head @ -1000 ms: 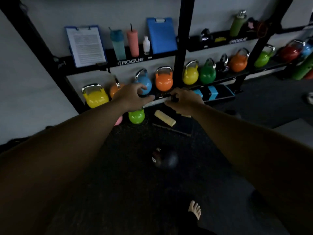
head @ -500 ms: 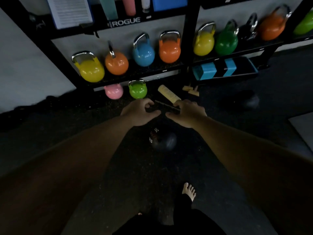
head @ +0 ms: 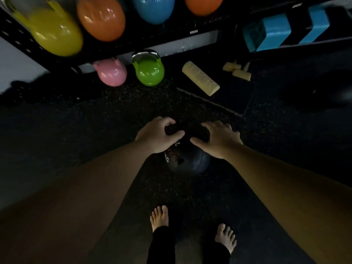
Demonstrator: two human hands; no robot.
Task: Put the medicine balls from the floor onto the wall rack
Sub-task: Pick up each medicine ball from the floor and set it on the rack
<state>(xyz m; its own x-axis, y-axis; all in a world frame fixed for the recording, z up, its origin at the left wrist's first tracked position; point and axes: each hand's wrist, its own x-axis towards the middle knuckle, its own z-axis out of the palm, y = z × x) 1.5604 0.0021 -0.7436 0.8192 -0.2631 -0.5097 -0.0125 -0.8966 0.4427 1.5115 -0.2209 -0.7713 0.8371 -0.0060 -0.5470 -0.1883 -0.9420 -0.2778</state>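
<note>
A black medicine ball (head: 188, 161) with white lettering lies on the dark rubber floor just ahead of my bare feet. My left hand (head: 158, 135) hovers over its upper left side, fingers curled and apart. My right hand (head: 219, 139) is above its upper right side, fingers spread. Neither hand grips the ball; whether they touch it I cannot tell. The black wall rack (head: 122, 48) runs across the top of the view. A second dark ball (head: 323, 92) lies dimly at the far right on the floor.
Yellow (head: 55, 33), orange (head: 102, 18) and blue (head: 154, 8) kettlebells stand on the rack's lowest shelf. Pink (head: 112, 73) and green (head: 149, 70) kettlebells stand on the floor under it. A pale foam wedge (head: 201, 79) lies on a black mat (head: 232, 98); a blue-and-black box (head: 282, 33) sits at top right.
Both hands have dropped from the rack shelf down to the black ball on the floor. The view has tilted down and closer to the floor.
</note>
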